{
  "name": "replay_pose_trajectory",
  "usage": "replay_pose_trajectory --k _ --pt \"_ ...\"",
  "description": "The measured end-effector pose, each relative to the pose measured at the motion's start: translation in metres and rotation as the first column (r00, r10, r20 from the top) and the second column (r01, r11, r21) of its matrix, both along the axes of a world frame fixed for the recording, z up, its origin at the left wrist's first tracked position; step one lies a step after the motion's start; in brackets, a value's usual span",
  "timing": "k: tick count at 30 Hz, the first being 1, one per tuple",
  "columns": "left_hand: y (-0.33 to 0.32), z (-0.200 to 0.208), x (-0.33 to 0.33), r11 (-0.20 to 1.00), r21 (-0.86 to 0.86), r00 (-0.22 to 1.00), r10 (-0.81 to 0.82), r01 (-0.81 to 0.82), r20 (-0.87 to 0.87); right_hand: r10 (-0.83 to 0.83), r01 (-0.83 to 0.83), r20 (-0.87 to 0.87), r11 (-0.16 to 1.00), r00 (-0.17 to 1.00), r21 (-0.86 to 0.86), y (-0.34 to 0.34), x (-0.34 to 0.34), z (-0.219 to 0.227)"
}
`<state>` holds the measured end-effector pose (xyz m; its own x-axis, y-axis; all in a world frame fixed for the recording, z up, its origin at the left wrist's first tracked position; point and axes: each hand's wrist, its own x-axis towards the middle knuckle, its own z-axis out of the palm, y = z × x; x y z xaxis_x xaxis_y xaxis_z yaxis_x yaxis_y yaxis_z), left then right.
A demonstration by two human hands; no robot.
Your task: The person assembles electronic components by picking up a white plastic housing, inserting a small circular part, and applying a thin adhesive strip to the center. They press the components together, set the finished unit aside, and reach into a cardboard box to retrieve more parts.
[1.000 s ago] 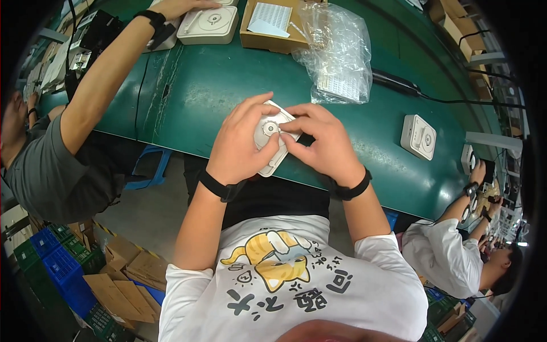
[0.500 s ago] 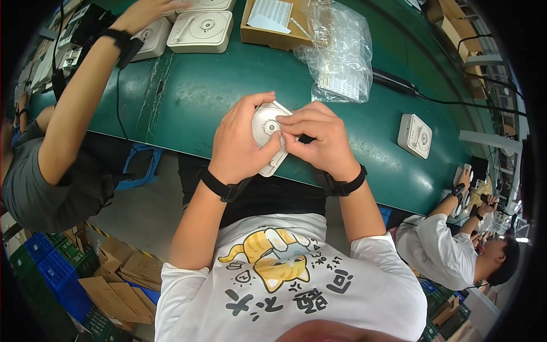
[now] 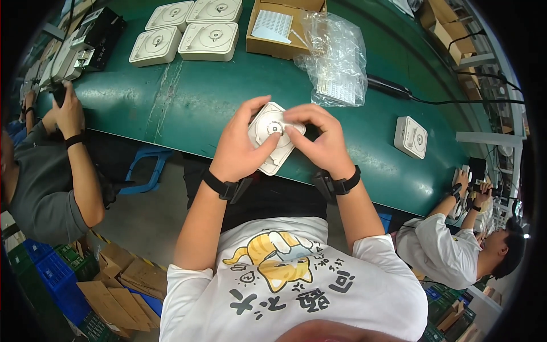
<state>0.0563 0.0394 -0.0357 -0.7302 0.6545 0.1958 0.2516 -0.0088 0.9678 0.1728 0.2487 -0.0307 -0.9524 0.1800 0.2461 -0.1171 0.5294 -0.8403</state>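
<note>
I see left hand (image 3: 242,142) gripping white device (image 3: 265,123) | device: at bench (image 3: 188,108) near edge | right hand (image 3: 322,139): thumb on device, fingers blurred, pinch I cannot tell | far left: 4 similar units (image 3: 199,50)

White short-sleeved T-shirt (image 3: 327,256), orange cartoon cat print (image 3: 279,265), dark lettering (image 3: 313,301), two black wristbands (image 3: 216,184), black bottoms (image 3: 259,199)

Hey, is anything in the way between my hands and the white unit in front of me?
Nothing visible. Your left hand holds the white unit by its left side, and your right hand is right at the other side. The bag and box lie farther back on the table.
</note>
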Motion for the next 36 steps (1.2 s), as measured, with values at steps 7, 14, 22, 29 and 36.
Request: replay_pose_trajectory --k 7,14,22,29,36 --pt "-0.019 -0.018 0.023 0.997 -0.001 0.996 0.071 -0.071 0.045 -0.02 0.062 0.16 0.963 0.987 -0.263 -0.005 -0.006 0.0" --pt "-0.004 -0.017 0.041 1.0 0.02 0.999 -0.009 0.008 0.051 -0.1 0.049 0.088 0.887 0.991 0.459 -0.025 0.043 0.042" --pt "-0.028 0.013 -0.157 0.776 -0.308 0.55 0.06 -0.55 -0.833 -0.538 0.33 0.13 0.671 0.832 0.664 0.023 0.118 0.041" --pt "-0.017 0.035 -0.073 0.623 -0.661 0.817 -0.06 -0.419 -0.574 -0.258 0.365 -0.275 0.798 0.926 0.479 -0.002 0.018 0.09" --pt "-0.023 0.013 -0.055 0.781 -0.393 0.737 0.122 -0.485 -0.665 -0.239 0.064 0.132 0.669 0.962 0.741 0.114 -0.201 0.04"
